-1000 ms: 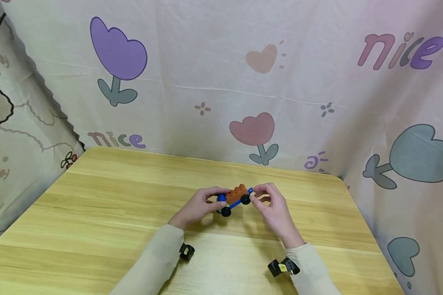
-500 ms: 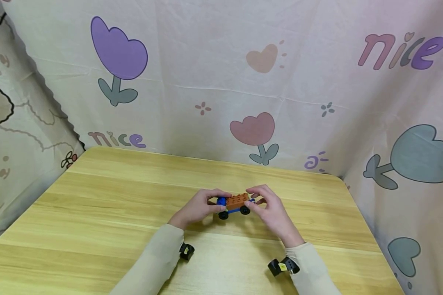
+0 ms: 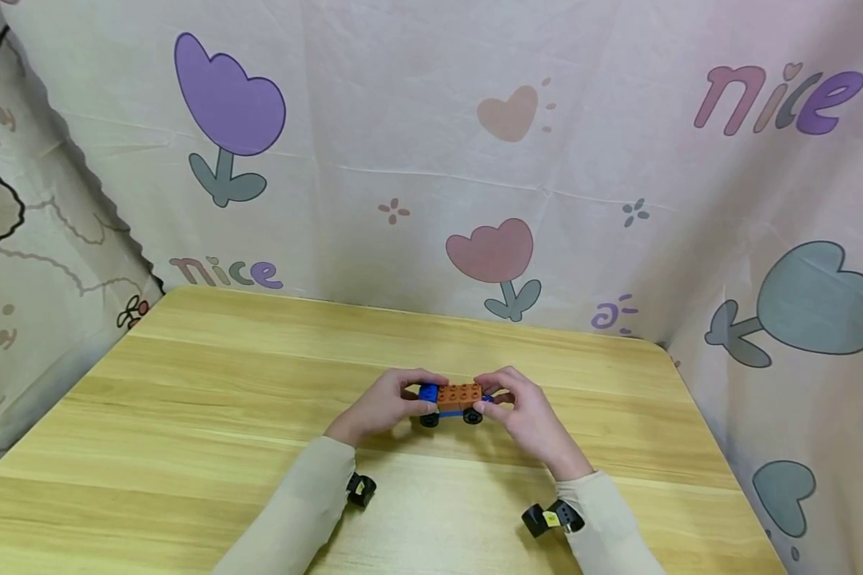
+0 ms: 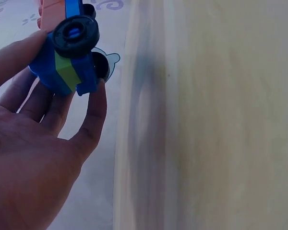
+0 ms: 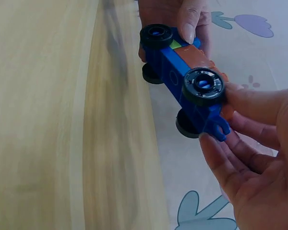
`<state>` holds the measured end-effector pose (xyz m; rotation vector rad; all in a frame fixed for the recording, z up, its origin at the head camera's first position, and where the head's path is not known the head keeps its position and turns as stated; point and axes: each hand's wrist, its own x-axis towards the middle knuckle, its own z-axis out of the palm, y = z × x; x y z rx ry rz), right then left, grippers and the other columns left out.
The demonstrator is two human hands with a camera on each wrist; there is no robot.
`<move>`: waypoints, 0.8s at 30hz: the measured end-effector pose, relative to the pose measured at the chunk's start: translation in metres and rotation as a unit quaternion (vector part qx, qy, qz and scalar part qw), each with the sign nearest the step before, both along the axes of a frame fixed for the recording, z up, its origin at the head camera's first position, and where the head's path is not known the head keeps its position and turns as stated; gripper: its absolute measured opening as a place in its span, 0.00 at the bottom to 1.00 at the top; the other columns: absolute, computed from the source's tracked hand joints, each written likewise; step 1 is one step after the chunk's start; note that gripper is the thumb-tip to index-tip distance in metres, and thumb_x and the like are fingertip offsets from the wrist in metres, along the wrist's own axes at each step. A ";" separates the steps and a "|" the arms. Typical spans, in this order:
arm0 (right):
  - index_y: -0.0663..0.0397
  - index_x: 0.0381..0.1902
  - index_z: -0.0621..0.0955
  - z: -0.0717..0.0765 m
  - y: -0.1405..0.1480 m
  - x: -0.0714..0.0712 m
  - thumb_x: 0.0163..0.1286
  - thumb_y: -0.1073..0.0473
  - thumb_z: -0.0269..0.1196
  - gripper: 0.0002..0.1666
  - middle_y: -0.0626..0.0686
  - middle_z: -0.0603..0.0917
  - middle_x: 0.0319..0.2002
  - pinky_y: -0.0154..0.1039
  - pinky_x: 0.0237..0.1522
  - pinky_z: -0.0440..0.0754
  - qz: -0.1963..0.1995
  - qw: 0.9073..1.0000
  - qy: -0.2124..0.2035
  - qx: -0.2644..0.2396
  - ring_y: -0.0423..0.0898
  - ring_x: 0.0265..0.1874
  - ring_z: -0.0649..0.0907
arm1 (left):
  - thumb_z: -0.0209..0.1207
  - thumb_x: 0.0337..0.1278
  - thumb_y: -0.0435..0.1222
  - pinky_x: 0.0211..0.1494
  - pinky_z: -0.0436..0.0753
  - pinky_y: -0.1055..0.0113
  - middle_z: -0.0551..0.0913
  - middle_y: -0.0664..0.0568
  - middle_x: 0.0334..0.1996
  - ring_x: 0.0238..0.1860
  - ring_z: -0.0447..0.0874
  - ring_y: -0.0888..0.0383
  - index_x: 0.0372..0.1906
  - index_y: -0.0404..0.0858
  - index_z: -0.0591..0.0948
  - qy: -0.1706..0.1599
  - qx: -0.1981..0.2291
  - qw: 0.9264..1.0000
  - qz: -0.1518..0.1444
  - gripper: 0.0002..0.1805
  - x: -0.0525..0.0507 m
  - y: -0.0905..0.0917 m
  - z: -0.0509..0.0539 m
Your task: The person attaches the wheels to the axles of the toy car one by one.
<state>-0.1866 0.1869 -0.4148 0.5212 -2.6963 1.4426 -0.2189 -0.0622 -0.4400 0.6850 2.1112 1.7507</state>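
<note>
A toy building-block car with an orange studded block on a blue wheeled base is held between both hands, above the table. My left hand grips its blue front end, thumb on the near side and fingers behind. At the other end my right hand holds the rear by the orange block, beside the blue hitch. In the right wrist view the black wheels and the blue underside show. A yellow-green piece is visible near the left palm in the left wrist view.
The wooden table extends around the hands. A printed curtain hangs along its back and sides. Each wrist wears a small black camera, such as the left camera near the sleeve.
The car has turned from tilted, rear end raised, to nearly level. My right hand has shifted from the blue hitch onto the rear of the orange block. The left hand keeps its grip.
</note>
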 end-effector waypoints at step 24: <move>0.57 0.49 0.80 -0.005 -0.003 -0.003 0.62 0.68 0.69 0.17 0.51 0.79 0.46 0.43 0.52 0.79 -0.058 0.997 -0.018 -0.049 0.48 0.48 0.79 | 0.65 0.57 0.27 0.50 0.82 0.58 0.79 0.43 0.50 0.51 0.78 0.46 0.55 0.32 0.79 -0.023 0.038 0.994 0.100 0.19 -0.002 -0.012 -0.003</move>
